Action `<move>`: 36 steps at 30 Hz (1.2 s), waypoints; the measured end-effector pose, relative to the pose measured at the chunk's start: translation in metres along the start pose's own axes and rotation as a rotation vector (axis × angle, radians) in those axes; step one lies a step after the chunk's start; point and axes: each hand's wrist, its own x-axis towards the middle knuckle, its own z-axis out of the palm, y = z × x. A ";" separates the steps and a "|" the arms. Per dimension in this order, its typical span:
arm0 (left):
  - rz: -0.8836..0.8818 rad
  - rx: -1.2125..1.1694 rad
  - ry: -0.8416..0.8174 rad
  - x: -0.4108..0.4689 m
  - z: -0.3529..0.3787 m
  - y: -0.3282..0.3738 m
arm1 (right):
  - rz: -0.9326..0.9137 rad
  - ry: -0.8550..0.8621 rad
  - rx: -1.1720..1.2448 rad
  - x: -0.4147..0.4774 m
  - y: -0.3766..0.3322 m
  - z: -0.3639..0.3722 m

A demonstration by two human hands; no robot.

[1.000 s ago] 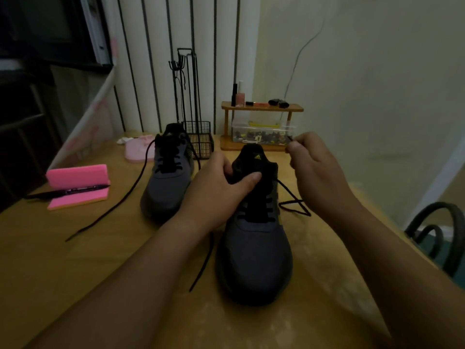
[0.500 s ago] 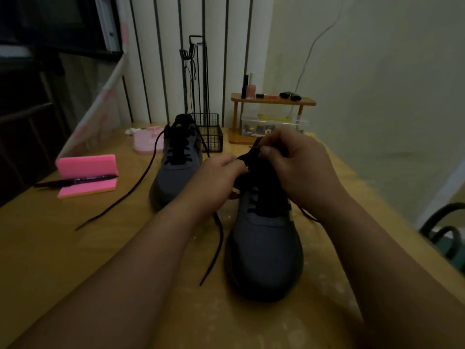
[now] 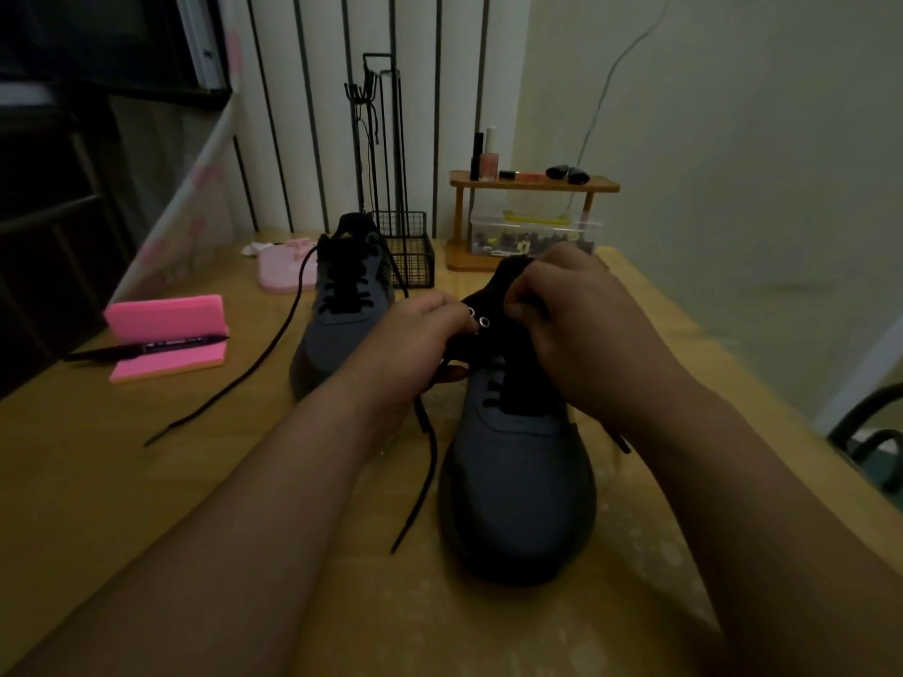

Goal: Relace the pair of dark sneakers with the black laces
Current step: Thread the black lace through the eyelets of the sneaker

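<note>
We see two dark sneakers on a yellow worktop (image 3: 146, 481). The near sneaker (image 3: 518, 486) sits right in front of us with its toe pointing at us. The far sneaker (image 3: 342, 315) stands behind it, to the left, close to a black wire basket (image 3: 410, 256).

Both hands are at the top of the near sneaker. The left hand (image 3: 415, 334) has its fingers (image 3: 452, 312) curled shut on the left flap of the shoe, by two small shiny lace holes (image 3: 479, 319). The right hand (image 3: 581, 324) has its fingers (image 3: 525, 307) bent tight on the shoe's top edge, just beside the left hand. We cannot tell if it pinches the lace too, for the spot is dark and hidden.

A black lace (image 3: 425, 471) hangs down from under the left hand and lies on the worktop beside the near sneaker. Another bit of lace peeks out under the right wrist. The lace of the far sneaker (image 3: 259, 368) runs out long over the worktop to the left.

On the left side lies a pink block (image 3: 166, 317) with a black pen (image 3: 146, 350) on it. At the back stands a small wooden shelf (image 3: 532, 185) with little bottles on top and a clear box (image 3: 535, 234) under it. A pink thing (image 3: 286, 266) lies near the far sneaker.
</note>
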 end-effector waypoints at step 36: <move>0.084 -0.142 0.066 -0.002 0.003 -0.004 | -0.036 0.001 -0.039 -0.006 -0.004 0.000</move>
